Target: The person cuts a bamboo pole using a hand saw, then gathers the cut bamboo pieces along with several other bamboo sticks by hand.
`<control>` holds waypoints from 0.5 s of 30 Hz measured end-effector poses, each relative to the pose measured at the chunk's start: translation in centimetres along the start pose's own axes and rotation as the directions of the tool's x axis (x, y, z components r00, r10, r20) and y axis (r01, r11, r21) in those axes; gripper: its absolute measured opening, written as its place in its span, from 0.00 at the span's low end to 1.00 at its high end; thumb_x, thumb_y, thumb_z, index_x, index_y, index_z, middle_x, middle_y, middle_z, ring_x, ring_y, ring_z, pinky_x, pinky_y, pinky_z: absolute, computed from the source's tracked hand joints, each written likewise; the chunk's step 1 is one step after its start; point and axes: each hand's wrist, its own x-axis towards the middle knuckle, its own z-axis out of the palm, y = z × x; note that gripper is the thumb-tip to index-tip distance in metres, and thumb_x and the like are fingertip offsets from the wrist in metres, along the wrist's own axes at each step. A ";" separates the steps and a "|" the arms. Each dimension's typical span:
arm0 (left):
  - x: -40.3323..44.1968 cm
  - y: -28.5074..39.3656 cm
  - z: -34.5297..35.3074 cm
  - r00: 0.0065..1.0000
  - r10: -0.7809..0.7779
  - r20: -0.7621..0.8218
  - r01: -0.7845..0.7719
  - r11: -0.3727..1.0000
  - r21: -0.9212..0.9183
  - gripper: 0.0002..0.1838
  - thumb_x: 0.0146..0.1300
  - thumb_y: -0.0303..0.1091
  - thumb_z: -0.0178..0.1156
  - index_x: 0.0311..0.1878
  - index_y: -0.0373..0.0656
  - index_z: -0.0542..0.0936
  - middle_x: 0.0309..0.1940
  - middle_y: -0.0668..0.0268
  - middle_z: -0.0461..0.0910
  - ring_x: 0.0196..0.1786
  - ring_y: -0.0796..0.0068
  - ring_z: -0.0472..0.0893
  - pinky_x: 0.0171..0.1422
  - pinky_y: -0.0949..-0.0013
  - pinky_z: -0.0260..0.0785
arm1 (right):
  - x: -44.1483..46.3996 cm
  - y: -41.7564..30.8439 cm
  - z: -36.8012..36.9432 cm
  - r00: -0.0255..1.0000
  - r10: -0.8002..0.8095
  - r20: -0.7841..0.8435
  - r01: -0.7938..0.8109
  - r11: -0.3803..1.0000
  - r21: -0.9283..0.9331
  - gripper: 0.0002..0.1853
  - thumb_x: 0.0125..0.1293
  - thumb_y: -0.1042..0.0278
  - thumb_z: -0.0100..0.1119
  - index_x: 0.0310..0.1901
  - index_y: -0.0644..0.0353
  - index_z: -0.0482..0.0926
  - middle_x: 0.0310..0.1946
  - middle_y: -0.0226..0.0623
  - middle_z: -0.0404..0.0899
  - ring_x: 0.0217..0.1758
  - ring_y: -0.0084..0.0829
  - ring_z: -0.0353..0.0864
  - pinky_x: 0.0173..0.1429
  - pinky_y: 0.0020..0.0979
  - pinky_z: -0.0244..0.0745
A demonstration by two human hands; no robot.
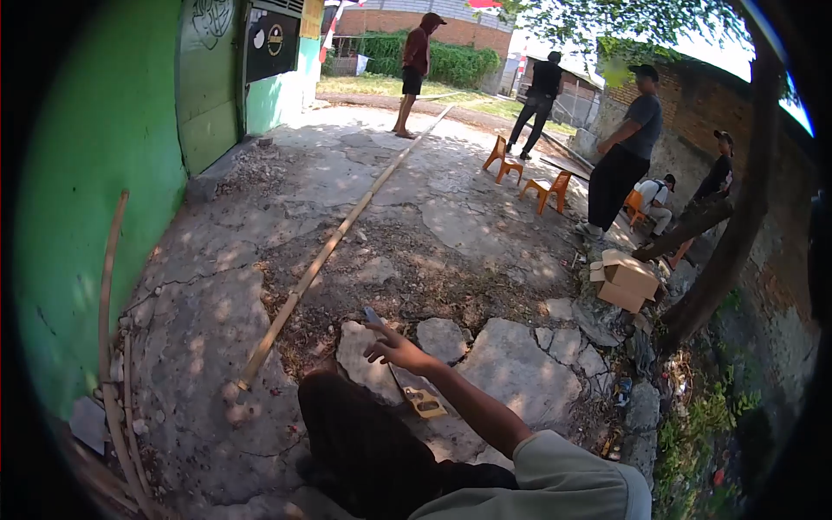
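My right hand [399, 353] reaches out from the right with its fingers apart, holding nothing that I can see. Beneath it lies a handsaw [425, 402] with a yellow handle; the hand and forearm cover part of its blade. Whether the fingers touch the blade, I cannot tell. A long bamboo pole [334, 238] runs along the ground from near my knee [334, 403] toward the far yard, just left of the hand. My left hand is out of sight.
Curved poles [111, 347] lean by the green wall [87, 217]. A cardboard box [626, 282] sits beside a leaning tree trunk [737, 217]. Orange chairs [548, 191] and several people, one in a dark red top [418, 54], are farther off. The concrete [529, 368] is cracked.
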 end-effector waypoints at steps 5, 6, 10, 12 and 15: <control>-8.3 5.0 0.7 0.923 -0.269 -0.274 0.180 0.933 -0.310 0.22 0.63 0.45 0.67 0.47 0.32 0.82 0.25 0.51 0.81 0.29 0.59 0.83 0.36 0.57 0.72 | 1.1 18.6 -3.1 0.911 0.274 -0.309 -0.407 0.723 -0.559 0.43 0.71 0.51 0.60 0.77 0.64 0.49 0.60 0.61 0.75 0.62 0.50 0.78 0.61 0.44 0.75; -9.6 6.0 0.3 0.874 -0.403 -0.271 0.280 0.874 -0.396 0.22 0.63 0.45 0.68 0.40 0.30 0.80 0.20 0.53 0.79 0.23 0.64 0.79 0.30 0.60 0.69 | 0.5 22.4 -3.6 0.939 0.303 -0.161 -0.319 0.597 -0.737 0.46 0.69 0.52 0.64 0.77 0.64 0.48 0.63 0.63 0.71 0.65 0.49 0.75 0.63 0.45 0.74; -12.2 3.5 0.6 0.802 -0.490 -0.342 0.383 0.861 -0.334 0.29 0.63 0.55 0.64 0.42 0.30 0.81 0.24 0.47 0.80 0.28 0.50 0.82 0.35 0.55 0.71 | 0.7 35.8 -7.4 0.980 0.197 -0.024 -0.077 0.270 -0.960 0.41 0.61 0.46 0.64 0.74 0.46 0.59 0.61 0.61 0.61 0.65 0.60 0.65 0.67 0.54 0.61; -11.9 2.4 1.3 0.762 -0.540 -0.358 0.396 0.825 -0.402 0.28 0.65 0.54 0.63 0.42 0.29 0.82 0.24 0.48 0.80 0.27 0.54 0.82 0.35 0.57 0.71 | 0.7 34.9 -6.7 0.980 0.170 -0.107 -0.145 0.231 -0.962 0.48 0.55 0.46 0.69 0.74 0.49 0.56 0.62 0.63 0.59 0.66 0.64 0.63 0.69 0.56 0.61; -9.4 0.8 2.9 0.740 -0.598 -0.308 0.423 0.769 -0.479 0.28 0.67 0.53 0.62 0.42 0.28 0.82 0.23 0.52 0.80 0.26 0.63 0.80 0.34 0.60 0.70 | 0.1 29.2 -3.9 0.923 0.175 -0.344 -0.377 0.225 -0.899 0.59 0.44 0.47 0.78 0.74 0.55 0.51 0.63 0.62 0.58 0.65 0.69 0.63 0.69 0.59 0.61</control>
